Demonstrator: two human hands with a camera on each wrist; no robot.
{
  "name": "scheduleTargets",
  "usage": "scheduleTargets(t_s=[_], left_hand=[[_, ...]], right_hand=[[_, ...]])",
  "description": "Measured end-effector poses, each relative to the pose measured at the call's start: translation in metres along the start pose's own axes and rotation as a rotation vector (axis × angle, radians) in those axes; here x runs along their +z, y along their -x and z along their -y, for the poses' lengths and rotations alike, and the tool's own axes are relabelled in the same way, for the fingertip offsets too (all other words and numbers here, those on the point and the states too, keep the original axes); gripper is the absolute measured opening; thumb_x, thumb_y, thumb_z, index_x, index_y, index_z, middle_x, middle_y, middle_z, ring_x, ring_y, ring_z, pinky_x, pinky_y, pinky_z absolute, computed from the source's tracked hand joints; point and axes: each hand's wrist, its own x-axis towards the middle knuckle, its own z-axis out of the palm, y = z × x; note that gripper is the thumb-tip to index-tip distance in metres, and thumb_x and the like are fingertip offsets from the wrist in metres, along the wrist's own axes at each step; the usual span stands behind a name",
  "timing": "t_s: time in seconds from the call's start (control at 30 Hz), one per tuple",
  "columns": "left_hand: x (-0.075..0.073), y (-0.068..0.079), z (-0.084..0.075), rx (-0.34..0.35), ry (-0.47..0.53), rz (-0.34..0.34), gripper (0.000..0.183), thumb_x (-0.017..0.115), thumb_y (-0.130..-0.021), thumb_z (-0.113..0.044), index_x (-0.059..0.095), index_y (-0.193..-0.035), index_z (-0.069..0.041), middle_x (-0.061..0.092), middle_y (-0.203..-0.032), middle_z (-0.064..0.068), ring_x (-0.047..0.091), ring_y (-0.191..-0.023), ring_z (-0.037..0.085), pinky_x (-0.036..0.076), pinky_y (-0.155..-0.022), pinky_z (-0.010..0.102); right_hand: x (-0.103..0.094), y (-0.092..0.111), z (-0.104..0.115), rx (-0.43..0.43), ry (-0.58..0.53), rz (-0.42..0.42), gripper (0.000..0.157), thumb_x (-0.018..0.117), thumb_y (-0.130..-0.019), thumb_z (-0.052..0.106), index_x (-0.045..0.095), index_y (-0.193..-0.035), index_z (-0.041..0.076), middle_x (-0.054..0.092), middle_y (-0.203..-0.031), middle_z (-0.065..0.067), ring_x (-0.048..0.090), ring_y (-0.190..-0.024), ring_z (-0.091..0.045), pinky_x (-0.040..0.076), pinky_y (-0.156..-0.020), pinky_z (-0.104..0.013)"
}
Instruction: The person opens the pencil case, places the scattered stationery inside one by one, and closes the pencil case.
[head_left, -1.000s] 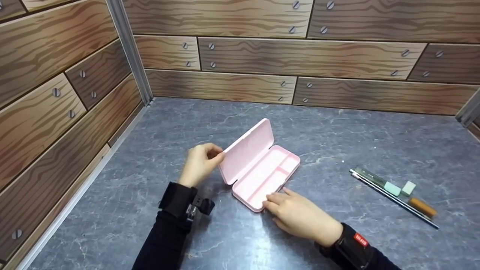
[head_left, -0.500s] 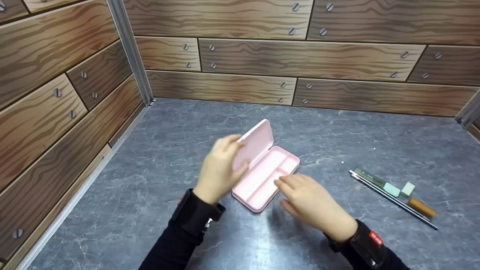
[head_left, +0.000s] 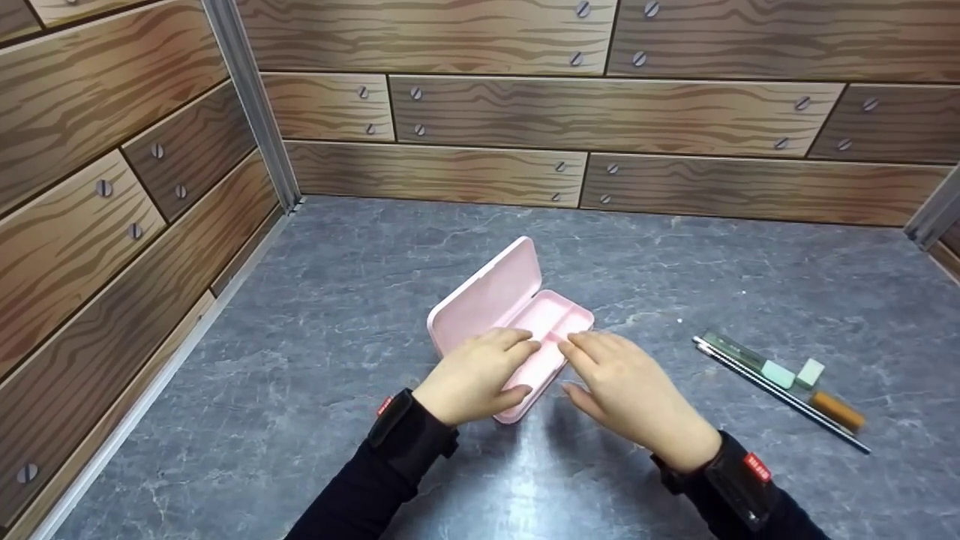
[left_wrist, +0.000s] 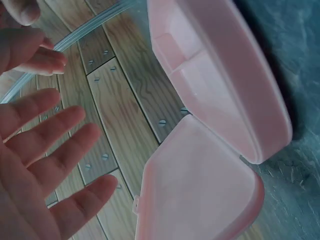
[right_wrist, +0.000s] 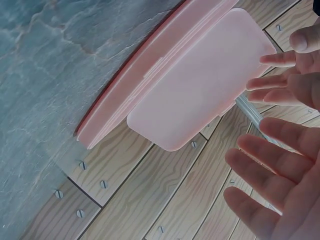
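Pink case [head_left: 547,311]: one, hinged, on the tabletop [head_left: 360,262], placed in front of the person and set at a slant. Its base lies flat and is divided into a long compartment along the hinge side and, on the near side, a longer and a smaller one, the smaller at the far right end.

Lid [head_left: 491,292]: pink, attached, raised and leaning back to the left; a small tab [left_wrist: 135,205] on its edge shows in the left wrist view.

Left hand [head_left: 480,375]: above the case's near left part, palm down, fingers loosely extended and apart, thumb clear of them; has hold of nothing. The left wrist view shows its fingers apart from the case.

Right hand [head_left: 634,386]: at the case's near right edge, palm down, fingers relaxed and slightly bent; likewise holding nothing. The right wrist view shows its fingers clear of the pink plastic.

Wristbands: black, one to each wrist, with red tags, over dark sleeves.

Group at right, well apart from the case: slim dark-and-white rods [head_left: 780,394], side by side, exact count unclear; a translucent green piece [head_left: 731,349]; a mint block [head_left: 778,373]; a pale block [head_left: 810,373]; an orange-brown piece [head_left: 838,411].

Surround: wood-patterned panels [head_left: 487,112] with printed screws; a grey corner post [head_left: 251,97].
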Motion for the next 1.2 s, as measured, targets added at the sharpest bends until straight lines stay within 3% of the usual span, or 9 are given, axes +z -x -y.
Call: scheduleTargets(t_s=[0.3, 0.63, 1.0, 1.2], left_hand=[[0.006, -0.007, -0.006, 0.039, -0.015, -0.032, 0.046, 0.063, -0.078, -0.027, 0.054, -0.116, -0.003, 0.055, -0.111, 0.007, 0.051, -0.102, 0.019, 0.04, -0.085, 0.03], [0.007, -0.006, -0.005, 0.047, -0.001, -0.055, 0.041, 0.062, -0.078, -0.025, 0.056, -0.112, -0.004, 0.057, -0.101, 0.004, 0.055, -0.091, 0.018, 0.044, -0.076, 0.03], [0.005, 0.003, -0.003, 0.028, -0.007, -0.067, 0.04, 0.063, -0.077, -0.026, 0.057, -0.11, -0.005, 0.057, -0.1, 0.004, 0.055, -0.088, 0.018, 0.046, -0.071, 0.031], [0.004, 0.001, -0.005, 0.035, -0.007, -0.05, 0.041, 0.062, -0.078, -0.026, 0.057, -0.112, -0.005, 0.057, -0.102, 0.005, 0.056, -0.089, 0.018, 0.046, -0.071, 0.032]], right_hand=[[-0.008, 0.011, -0.013, 0.042, 0.014, 0.022, 0.044, 0.07, -0.069, 0.021, 0.058, -0.104, -0.003, 0.059, -0.097, -0.015, 0.056, -0.089, -0.029, 0.043, -0.079, -0.041], [-0.016, 0.046, -0.048, 0.162, 0.054, 0.026, 0.042, 0.074, -0.066, 0.017, 0.06, -0.101, -0.001, 0.061, -0.093, -0.014, 0.058, -0.079, -0.028, 0.048, -0.066, -0.039], [-0.044, 0.119, -0.101, 0.364, 0.093, 0.036, 0.029, 0.072, -0.062, 0.009, 0.06, -0.087, 0.002, 0.058, -0.078, -0.011, 0.056, -0.066, -0.03, 0.044, -0.052, -0.044], [-0.062, 0.164, -0.126, 0.53, 0.085, 0.167, 0.025, 0.071, -0.066, 0.011, 0.06, -0.086, 0.001, 0.059, -0.078, -0.013, 0.057, -0.067, -0.034, 0.043, -0.054, -0.048]])
